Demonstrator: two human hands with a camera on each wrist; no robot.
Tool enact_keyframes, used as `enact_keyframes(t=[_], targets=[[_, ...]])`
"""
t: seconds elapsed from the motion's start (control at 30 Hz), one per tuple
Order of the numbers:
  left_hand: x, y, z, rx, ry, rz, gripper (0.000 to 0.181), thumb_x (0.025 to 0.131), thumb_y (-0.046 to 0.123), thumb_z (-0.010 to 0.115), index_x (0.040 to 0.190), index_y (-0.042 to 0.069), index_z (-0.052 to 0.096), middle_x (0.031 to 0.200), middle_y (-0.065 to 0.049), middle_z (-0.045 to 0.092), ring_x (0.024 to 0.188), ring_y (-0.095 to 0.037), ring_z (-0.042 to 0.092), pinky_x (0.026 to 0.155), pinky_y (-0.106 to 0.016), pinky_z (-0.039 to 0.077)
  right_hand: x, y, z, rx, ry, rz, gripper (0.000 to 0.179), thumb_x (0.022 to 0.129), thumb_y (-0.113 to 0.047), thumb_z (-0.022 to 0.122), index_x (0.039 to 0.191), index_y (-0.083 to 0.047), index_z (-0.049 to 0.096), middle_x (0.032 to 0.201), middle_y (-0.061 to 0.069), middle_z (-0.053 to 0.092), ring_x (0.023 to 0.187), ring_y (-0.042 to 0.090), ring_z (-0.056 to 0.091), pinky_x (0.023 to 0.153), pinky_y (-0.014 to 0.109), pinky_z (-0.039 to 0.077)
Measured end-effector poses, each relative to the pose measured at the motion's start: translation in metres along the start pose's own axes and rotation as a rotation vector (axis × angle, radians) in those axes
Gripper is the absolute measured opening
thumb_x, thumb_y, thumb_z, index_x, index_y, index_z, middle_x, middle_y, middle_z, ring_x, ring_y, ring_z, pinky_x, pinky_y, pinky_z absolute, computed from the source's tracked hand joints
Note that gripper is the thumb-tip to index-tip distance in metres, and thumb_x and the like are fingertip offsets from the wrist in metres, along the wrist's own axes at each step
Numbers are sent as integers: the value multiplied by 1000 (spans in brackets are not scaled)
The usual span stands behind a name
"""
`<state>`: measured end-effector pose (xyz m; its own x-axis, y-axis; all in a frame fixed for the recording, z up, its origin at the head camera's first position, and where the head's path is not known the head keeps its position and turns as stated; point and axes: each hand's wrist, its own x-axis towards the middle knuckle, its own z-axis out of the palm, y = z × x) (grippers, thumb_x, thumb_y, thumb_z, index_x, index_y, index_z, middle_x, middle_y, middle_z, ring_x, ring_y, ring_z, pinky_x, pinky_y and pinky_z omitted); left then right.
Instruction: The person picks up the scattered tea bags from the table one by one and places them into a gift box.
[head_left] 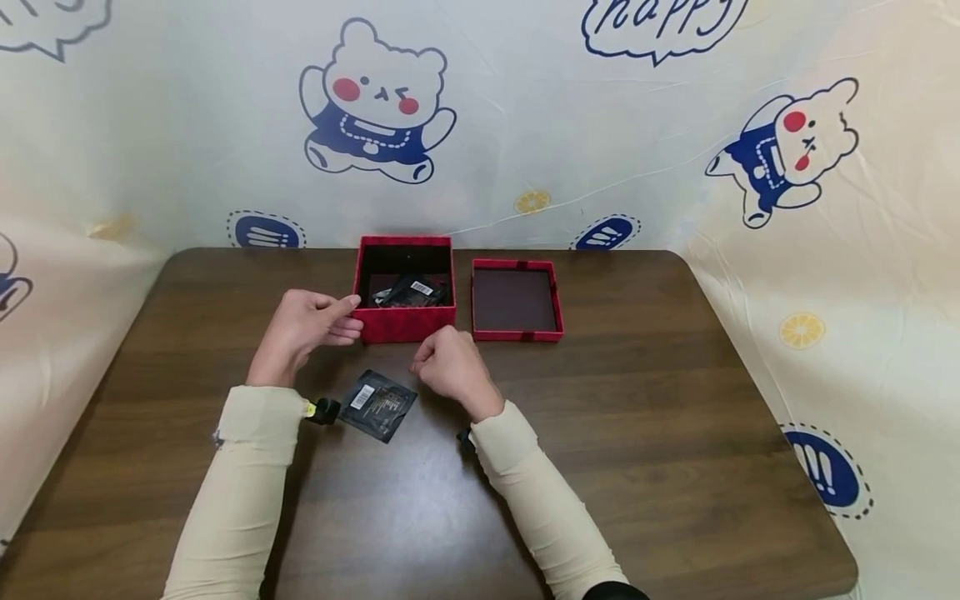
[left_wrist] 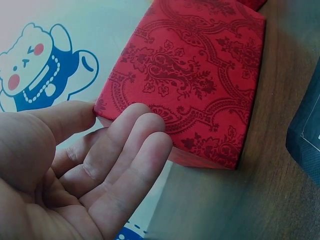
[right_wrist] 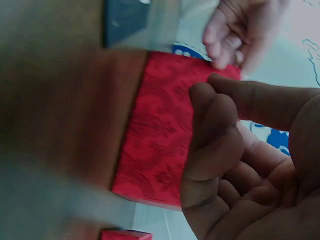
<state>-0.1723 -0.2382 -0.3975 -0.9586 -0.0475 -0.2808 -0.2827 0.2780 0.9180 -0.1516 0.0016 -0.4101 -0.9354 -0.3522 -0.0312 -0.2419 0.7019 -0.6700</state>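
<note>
A red patterned box stands without its lid near the back of the table, with several dark packets inside. My left hand grips the box at its front left corner; the thumb lies at the rim, and the other fingers bend beside the wall. Just in front of the box's right part is my right hand. Its fingers are curled and the thumb tip meets the index finger, with nothing visible between them in the right wrist view. A black sachet with a white barcode label lies flat on the table between the forearms.
The red lid lies inside-up to the right of the box. Both stand on a brown wooden table with rounded corners. Behind it hangs a pale cloth printed with cartoon bears.
</note>
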Motion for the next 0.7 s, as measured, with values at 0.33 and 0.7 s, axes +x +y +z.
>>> enact_keyframes(t=[0.33, 0.7], targets=[[0, -1, 0, -8, -3, 4, 57, 94, 39, 71, 124, -9, 65, 97, -18, 75, 91, -35, 74, 77, -38, 61, -7, 7, 20, -127, -86, 65, 40, 84, -23, 81, 49, -18, 62, 46, -9, 53, 53, 12, 52, 45, 26, 40], [0, -1, 0, -3, 2, 5, 56, 94, 39, 71, 123, -9, 66, 95, -18, 75, 91, -36, 73, 78, -38, 60, -8, 8, 30, -153, -119, 119, 38, 82, -23, 85, 52, -16, 62, 49, -8, 55, 52, 13, 53, 45, 26, 43]])
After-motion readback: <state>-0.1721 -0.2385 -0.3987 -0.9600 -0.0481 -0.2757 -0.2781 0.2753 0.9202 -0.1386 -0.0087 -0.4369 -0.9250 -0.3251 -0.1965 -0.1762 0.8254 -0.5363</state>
